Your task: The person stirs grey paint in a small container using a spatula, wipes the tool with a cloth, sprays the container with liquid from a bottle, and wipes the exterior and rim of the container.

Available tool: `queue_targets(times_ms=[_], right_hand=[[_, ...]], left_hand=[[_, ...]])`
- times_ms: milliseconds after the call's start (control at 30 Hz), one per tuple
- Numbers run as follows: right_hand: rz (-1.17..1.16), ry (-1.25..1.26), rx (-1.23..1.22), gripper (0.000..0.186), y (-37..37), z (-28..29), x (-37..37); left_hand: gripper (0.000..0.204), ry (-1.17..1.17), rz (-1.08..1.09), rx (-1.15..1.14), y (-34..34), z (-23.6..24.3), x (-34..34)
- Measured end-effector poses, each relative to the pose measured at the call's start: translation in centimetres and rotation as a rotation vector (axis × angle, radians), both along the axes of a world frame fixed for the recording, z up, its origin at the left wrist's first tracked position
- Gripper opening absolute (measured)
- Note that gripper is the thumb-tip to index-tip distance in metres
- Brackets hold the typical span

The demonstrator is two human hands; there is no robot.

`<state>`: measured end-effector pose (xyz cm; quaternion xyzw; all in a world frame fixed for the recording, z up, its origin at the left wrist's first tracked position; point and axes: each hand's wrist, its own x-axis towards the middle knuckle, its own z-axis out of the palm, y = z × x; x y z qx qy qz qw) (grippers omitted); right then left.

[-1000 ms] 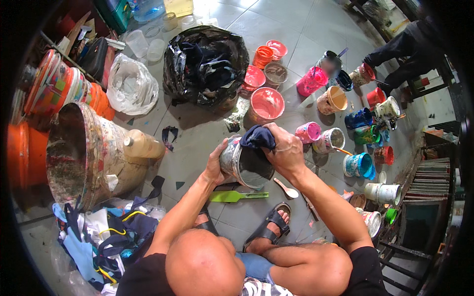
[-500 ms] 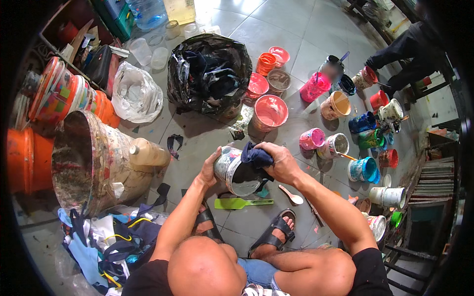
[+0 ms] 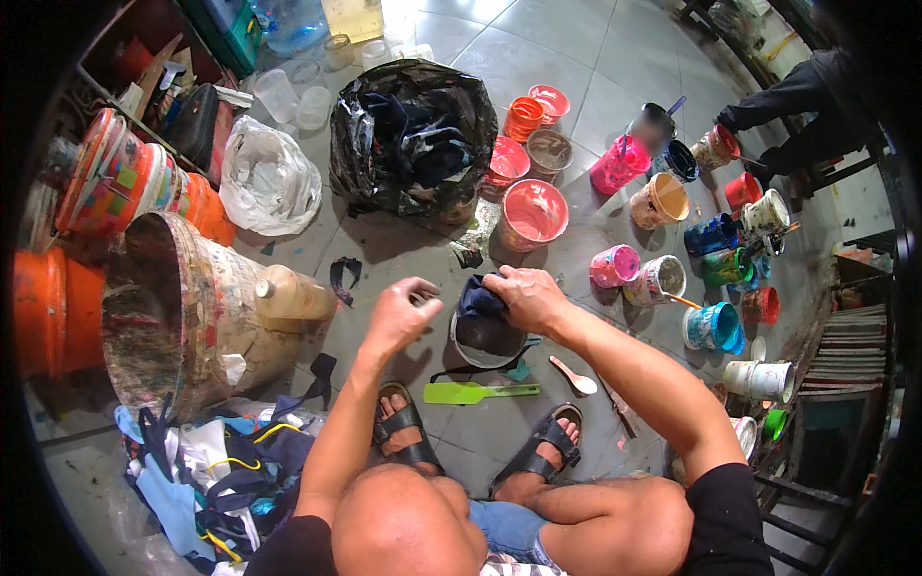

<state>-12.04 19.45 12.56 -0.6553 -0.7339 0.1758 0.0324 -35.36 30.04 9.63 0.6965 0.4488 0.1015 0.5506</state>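
Note:
Between my feet, an open tub (image 3: 483, 353) with a dark, greyish inside sits on the tiled floor, its mouth tipped toward me. My right hand (image 3: 526, 300) grips a dark navy cloth (image 3: 479, 299) at the tub's far edge, covering part of the opening. To the left of the tub, apart from it, my left hand (image 3: 403, 315) hovers with bent, parted fingers and nothing in it. Closer to my feet lie a lime-green flat spatula (image 3: 456, 393) and a white spoon (image 3: 573, 376). What is inside the tub under the cloth is hidden.
A black plastic bag (image 3: 408, 144) of dark cloth stands ahead. Pink paint tubs (image 3: 533, 216) and other coloured pots spread along the right. A large paint-stained bucket (image 3: 226, 317) lies at left, near a scrap-cloth heap (image 3: 216, 470). A person's dark-clothed arm (image 3: 783, 101) is at far right.
My left hand has let go of the tub and drawn away from its side. The tub has gone down from my hands to the floor. My right hand still holds the cloth.

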Motion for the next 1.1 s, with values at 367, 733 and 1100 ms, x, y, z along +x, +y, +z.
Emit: queue_targets(times_ms=[367,733,1100], right_hand=[[-0.186,0.141,-0.044,0.028,1.0,-2.2,0.5],[-0.161,0.113,-0.079,0.025,1.9,-2.7,-0.4],[-0.444,0.242,-0.01,0.028,-0.4,-2.7,-0.1]], left_hand=[[0.048,0.341,-0.096,0.432,-4.2,-1.6,4.6],[0.02,0.179,-0.047,0.756,-2.7,-5.3,5.8],[0.021,0.104,0.013,0.47,-1.0,-5.7,6.7]])
